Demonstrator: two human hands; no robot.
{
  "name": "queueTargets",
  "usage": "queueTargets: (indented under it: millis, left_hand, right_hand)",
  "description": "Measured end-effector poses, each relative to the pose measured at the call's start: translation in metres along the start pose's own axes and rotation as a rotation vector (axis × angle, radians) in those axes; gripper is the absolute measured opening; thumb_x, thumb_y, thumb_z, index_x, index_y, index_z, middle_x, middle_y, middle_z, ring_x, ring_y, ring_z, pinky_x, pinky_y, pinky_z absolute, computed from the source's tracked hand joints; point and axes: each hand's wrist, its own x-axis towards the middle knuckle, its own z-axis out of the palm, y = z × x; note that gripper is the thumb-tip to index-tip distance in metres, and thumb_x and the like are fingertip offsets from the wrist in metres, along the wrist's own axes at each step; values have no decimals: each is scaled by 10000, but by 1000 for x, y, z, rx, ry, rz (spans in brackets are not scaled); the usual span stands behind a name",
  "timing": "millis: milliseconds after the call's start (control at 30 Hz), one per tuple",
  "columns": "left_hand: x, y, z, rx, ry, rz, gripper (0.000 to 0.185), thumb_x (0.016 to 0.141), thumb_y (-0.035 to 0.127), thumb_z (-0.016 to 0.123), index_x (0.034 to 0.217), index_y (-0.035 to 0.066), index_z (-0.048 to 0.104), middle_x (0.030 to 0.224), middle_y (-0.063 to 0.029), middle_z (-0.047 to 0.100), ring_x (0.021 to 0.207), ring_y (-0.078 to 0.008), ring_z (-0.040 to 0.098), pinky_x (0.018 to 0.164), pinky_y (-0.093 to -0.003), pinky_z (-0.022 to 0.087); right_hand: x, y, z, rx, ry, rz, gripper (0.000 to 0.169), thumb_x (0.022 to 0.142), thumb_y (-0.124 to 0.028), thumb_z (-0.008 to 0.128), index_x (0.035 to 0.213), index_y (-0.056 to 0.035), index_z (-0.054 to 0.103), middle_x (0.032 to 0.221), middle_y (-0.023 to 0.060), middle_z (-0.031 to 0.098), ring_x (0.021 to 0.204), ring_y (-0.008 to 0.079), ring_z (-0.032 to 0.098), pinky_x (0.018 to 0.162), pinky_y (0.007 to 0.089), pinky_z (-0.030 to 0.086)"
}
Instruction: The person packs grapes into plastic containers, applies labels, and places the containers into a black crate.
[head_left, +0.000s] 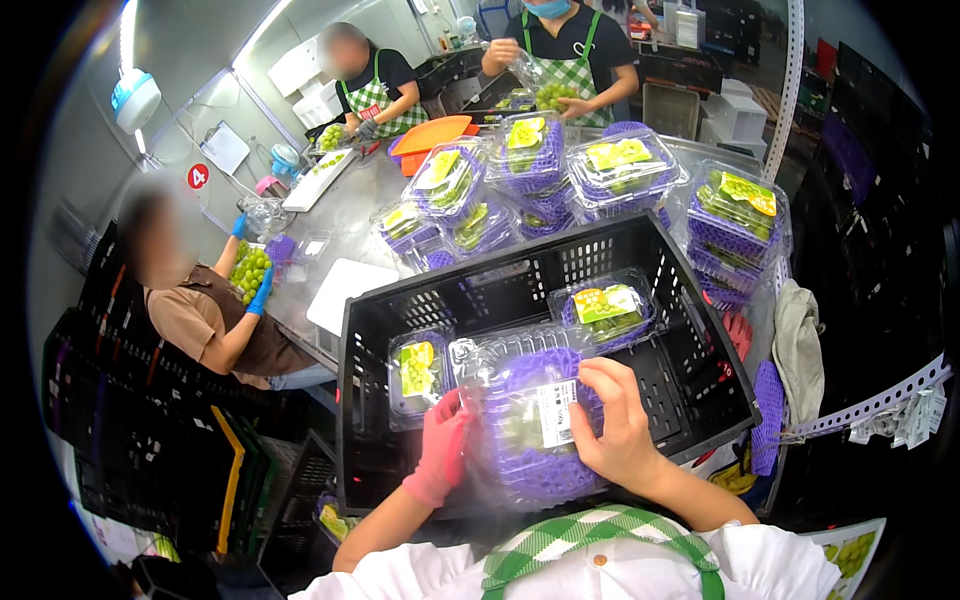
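Observation:
A clear plastic clamshell box (517, 472) is tilted over the black plastic crate (480, 289) in front of me. Purple foam netting and pale green fruit show through its wall. My left hand (439, 454), in a pink glove, grips the box's left edge. On the right side my bare right hand (619, 424) holds the box, thumb and fingertips at the edge of a white printed label (556, 414). Inside the crate, one packed grape box (415, 371) lies at the left and another (609, 309) at the back right. Both bear yellow-green labels.
Stacked grape boxes (525, 161) stand on the metal table (341, 217) behind the crate, with another stack (731, 217) at the right. A white tray (352, 292) lies left. One co-worker (217, 315) handles grapes at the left; two others work across the table.

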Motion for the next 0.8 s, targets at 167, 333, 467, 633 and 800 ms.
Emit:
queueTargets:
  millis: [167, 333, 467, 633, 800]
  left_hand:
    - [-17, 15, 20, 69, 103, 89, 246, 945, 110, 487, 1147, -18, 547, 875, -25, 606, 737, -85, 555, 656, -227, 462]
    - [-24, 17, 24, 11, 85, 167, 251, 946, 111, 488, 1153, -21, 538, 930, -41, 605, 781, -105, 573, 680, -254, 490]
    - [-24, 17, 29, 26, 103, 208, 259, 939, 98, 497, 1165, -23, 535, 959, -45, 600, 785, -100, 566, 675, -252, 488]
    - [-25, 18, 26, 20, 106, 246, 267, 934, 88, 505, 1173, -27, 533, 952, -37, 597, 772, -91, 554, 658, -241, 476]
    - [-20, 15, 18, 34, 111, 150, 264, 937, 95, 506, 1166, -33, 539, 925, -26, 596, 754, -83, 545, 641, -235, 463]
  right_hand:
    - [-8, -6, 4, 132, 88, 308, 514, 697, 90, 608, 1171, 46, 415, 1130, 199, 466, 990, 296, 549, 839, 354, 505]
    - [-2, -16, 1, 185, 107, 437, 503, 702, 88, 602, 1168, 38, 418, 1106, 172, 455, 955, 262, 557, 813, 327, 518]
    - [1, -14, 0, 227, 164, 539, 473, 708, 93, 599, 1148, 31, 436, 1081, 152, 459, 927, 230, 561, 770, 308, 521]
    - [2, -12, -2, 230, 154, 483, 370, 717, 119, 590, 1064, 28, 498, 1007, 126, 492, 813, 205, 583, 713, 294, 520]
    - [-3, -19, -3, 134, 103, 333, 298, 721, 131, 581, 996, 25, 537, 908, 128, 539, 728, 213, 601, 670, 303, 506]
